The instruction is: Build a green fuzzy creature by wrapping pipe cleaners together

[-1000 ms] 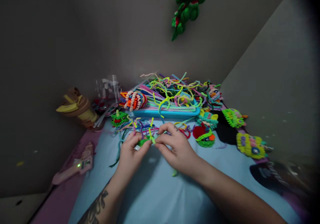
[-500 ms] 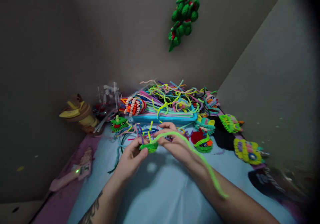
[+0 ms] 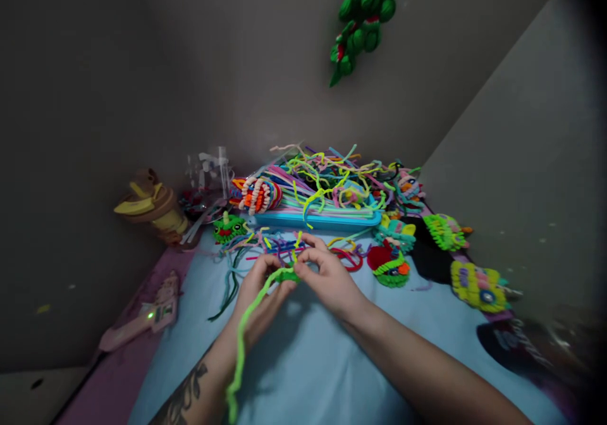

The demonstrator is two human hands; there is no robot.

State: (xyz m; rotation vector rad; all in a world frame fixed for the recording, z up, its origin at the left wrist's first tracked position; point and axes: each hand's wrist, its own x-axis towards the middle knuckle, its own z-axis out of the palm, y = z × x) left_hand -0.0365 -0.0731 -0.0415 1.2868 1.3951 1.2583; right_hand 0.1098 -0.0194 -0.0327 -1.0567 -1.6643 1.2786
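Both my hands meet over the light blue cloth (image 3: 308,362) in the middle of the view. My left hand (image 3: 260,295) is closed, pinching a small green wound pipe-cleaner piece (image 3: 288,276). My right hand (image 3: 332,279) is closed too, pinching the same piece from the right. A long lime green pipe cleaner (image 3: 241,343) runs from the piece down over my left wrist towards the bottom edge. Loose coloured pipe-cleaner bits (image 3: 265,245) lie just beyond my fingers.
A blue tray (image 3: 317,219) heaped with coloured pipe cleaners stands behind. Finished fuzzy figures (image 3: 477,283) lie at the right, a small green one (image 3: 228,227) at the left. A pink glue gun (image 3: 142,320), a brown and yellow toy (image 3: 147,203) and a clear container (image 3: 208,175) are left. A green ornament (image 3: 363,17) hangs on the wall.
The long lime pipe cleaner has swung from over my right forearm to over my left wrist. Both hands stay pinched on the green piece.
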